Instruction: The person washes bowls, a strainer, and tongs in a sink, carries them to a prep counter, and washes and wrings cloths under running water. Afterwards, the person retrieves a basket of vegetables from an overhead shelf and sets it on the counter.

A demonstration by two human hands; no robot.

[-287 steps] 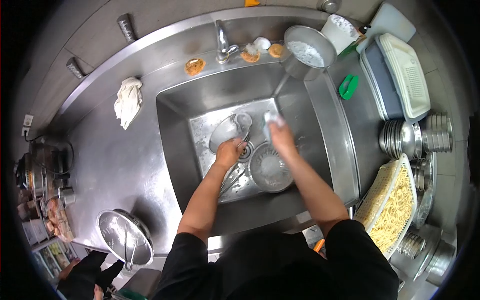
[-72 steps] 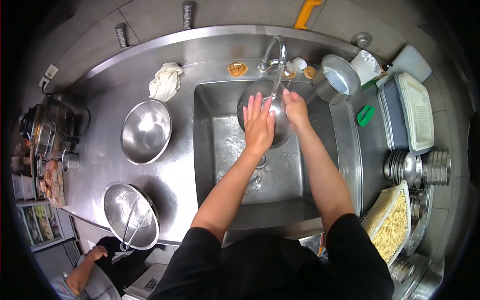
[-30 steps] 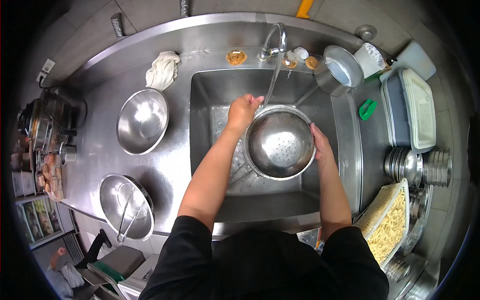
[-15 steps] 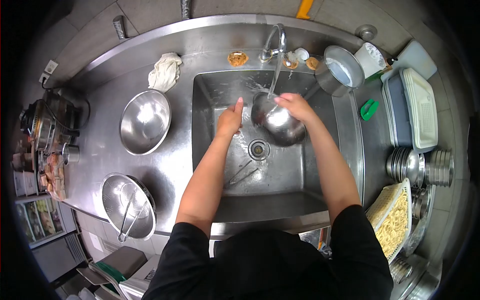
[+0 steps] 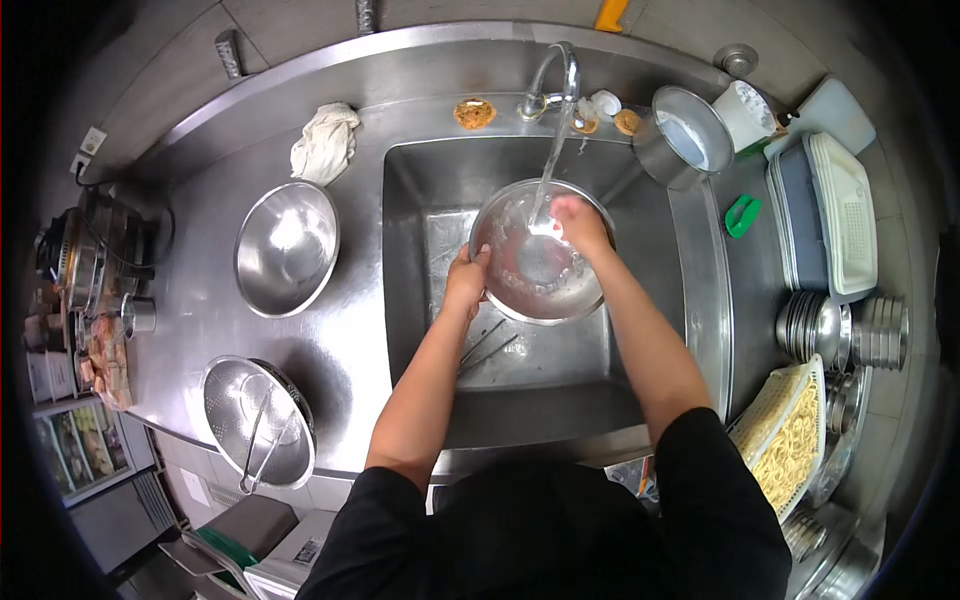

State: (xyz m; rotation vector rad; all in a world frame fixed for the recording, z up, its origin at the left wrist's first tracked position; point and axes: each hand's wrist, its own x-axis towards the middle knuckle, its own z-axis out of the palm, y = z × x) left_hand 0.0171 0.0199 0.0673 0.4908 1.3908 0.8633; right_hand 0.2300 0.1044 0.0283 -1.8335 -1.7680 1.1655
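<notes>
Grey tiles (image 5: 295, 25) behind steel counter (image 5: 190, 290)

I can't read any words or numbers from where I stand. Down low on my left, a white box (image 5: 283, 572) has a small dark patch (image 5: 309, 550) on it. It might be a label, but it is too tiny for me to tell. The pale packs (image 5: 47, 370) on the far left are too small and blurry for me to read.
</notes>
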